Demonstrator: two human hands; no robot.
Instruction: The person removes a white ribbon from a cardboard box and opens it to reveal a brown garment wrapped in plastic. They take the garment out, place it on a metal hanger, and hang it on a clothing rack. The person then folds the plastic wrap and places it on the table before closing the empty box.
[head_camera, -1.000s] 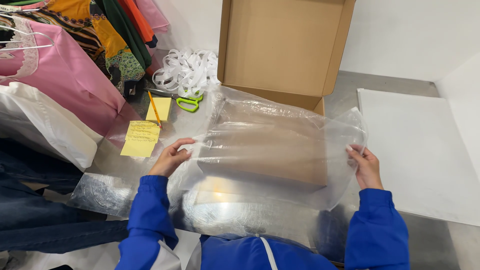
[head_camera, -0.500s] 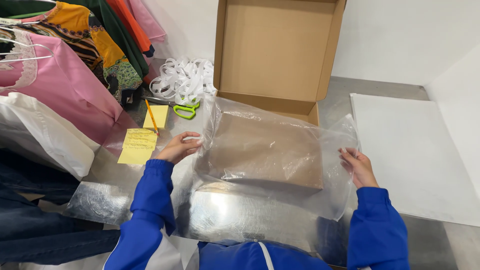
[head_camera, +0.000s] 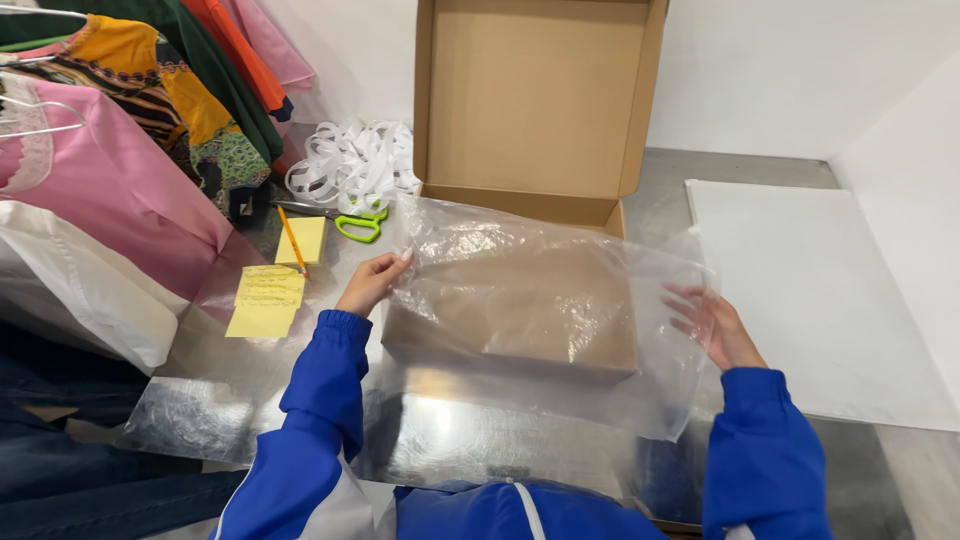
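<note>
1. Left hand (head_camera: 368, 283): grip pinched on the clear plastic bag (head_camera: 550, 300), at its left edge.
2. Right hand (head_camera: 715, 325): grip holding the right edge.
3. Between both grips, the bag spreads above the open cardboard box (head_camera: 540, 110) on the tabletop (head_camera: 440, 435).

White walls (head_camera: 800, 70) enclose a shiny metal table (head_camera: 450, 430).

Plastic bag (head_camera: 560, 300) thin, clear, crinkled, glossy. Cardboard box (head_camera: 535, 100) brown, matt. Table (head_camera: 450, 430) shiny reflective metal. Sticky notes (head_camera: 266, 300) yellow matt paper. Garments (head_camera: 110, 180) cloth.
</note>
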